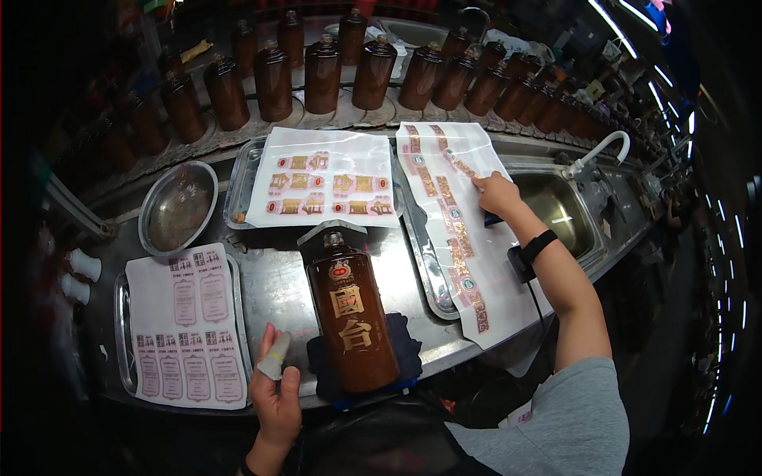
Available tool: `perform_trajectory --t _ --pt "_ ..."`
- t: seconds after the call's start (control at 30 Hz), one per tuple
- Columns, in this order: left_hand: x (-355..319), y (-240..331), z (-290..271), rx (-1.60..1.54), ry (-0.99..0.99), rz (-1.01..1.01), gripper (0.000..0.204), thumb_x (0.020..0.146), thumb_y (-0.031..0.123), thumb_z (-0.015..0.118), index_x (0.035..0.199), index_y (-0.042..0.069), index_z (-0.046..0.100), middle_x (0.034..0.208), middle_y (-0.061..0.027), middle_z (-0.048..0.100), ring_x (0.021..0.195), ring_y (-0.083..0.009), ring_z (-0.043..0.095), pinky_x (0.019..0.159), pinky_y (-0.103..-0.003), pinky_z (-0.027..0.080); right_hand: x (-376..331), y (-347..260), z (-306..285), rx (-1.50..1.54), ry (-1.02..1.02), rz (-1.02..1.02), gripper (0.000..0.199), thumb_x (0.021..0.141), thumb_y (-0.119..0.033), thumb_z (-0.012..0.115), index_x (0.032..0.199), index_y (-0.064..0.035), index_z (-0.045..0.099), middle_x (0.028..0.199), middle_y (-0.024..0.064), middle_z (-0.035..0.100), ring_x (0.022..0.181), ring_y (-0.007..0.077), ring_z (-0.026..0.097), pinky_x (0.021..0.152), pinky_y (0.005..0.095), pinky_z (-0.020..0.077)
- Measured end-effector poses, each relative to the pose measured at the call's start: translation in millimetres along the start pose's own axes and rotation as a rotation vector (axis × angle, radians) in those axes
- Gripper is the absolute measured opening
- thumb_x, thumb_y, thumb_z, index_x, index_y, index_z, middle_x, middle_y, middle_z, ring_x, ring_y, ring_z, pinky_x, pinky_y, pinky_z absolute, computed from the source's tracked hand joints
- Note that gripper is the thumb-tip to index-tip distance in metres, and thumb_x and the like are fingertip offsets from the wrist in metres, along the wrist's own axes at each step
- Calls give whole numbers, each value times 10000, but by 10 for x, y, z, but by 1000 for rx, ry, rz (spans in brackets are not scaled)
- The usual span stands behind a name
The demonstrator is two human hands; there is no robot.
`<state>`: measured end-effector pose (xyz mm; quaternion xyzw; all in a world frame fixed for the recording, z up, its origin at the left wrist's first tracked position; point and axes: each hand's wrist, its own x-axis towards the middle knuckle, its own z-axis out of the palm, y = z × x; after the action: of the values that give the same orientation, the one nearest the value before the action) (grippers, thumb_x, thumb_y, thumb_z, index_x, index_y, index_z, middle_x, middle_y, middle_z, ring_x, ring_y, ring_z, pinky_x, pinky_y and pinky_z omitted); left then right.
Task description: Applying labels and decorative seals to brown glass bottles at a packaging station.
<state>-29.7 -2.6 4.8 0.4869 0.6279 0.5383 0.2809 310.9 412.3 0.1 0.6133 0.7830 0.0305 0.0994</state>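
Observation:
A brown glass bottle (349,317) with gold characters and a red emblem stands upright in front of me, leaning slightly in view. Dark blue cloth (406,349) lies around its base. My left hand (278,397) is just left of the bottle, open and holding nothing, with a pale finger cot (275,357) and yellow band on one finger. At the right, my right hand (498,196) reaches over a white sheet (496,278) of gold and pink decal strips. Its fingertips are closed at the end of a slanted decal strip (459,164); the remaining fingers are folded and partly hidden.
Metal trays (429,274) lie under the sheets. Another decal sheet (270,210) is behind the bottle, and a printed sheet (171,313) lies left. Nearby are a metal bowl (151,226), a sink (583,202) with white faucet (615,141), and a row of brown bottles (321,79).

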Motion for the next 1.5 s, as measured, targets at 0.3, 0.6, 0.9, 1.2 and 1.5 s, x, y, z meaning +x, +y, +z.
perform_trajectory --t 0.3,0.6,0.9,1.2,1.5 --pt "17 -63 21 -17 -22 -30 455 979 214 528 1321 -85 547 1454 -293 455 1350 -379 461 1119 -426 346 -119 547 2 71 150 117 375 789 -137 630 1140 -215 736 1096 174 659 985 338 662 859 416 532" --pt "-42 -39 -20 10 10 -34 425 967 160 518 1310 -88 552 1455 -298 451 1352 -380 459 1120 -428 342 452 466 168 192 164 518 756 679 -537 823 1186 -12 623 1247 240 606 1117 361 637 913 429 528" --pt "-19 -43 -20 14 30 -69 422 948 134 547 1311 -79 554 1439 -286 474 1317 -364 495 1105 -422 359 931 1362 443 480 69 463 413 690 -341 830 832 32 722 839 171 734 766 290 719 750 391 551" --pt "208 99 -94 18 13 -28 422 922 105 605 1295 -88 563 1388 -277 532 1278 -342 538 1085 -405 389 215 435 -401 455 515 118 215 782 -201 636 850 -15 719 758 193 692 735 331 695 685 416 532" --pt "478 441 -156 -496 -77 -212 388 1015 175 542 1327 -50 496 1042 -171 665 939 -192 674 796 -305 554 -1339 -823 -2125 935 128 -500 125 891 -110 640 892 14 658 764 -12 621 692 35 548 602 206 417"
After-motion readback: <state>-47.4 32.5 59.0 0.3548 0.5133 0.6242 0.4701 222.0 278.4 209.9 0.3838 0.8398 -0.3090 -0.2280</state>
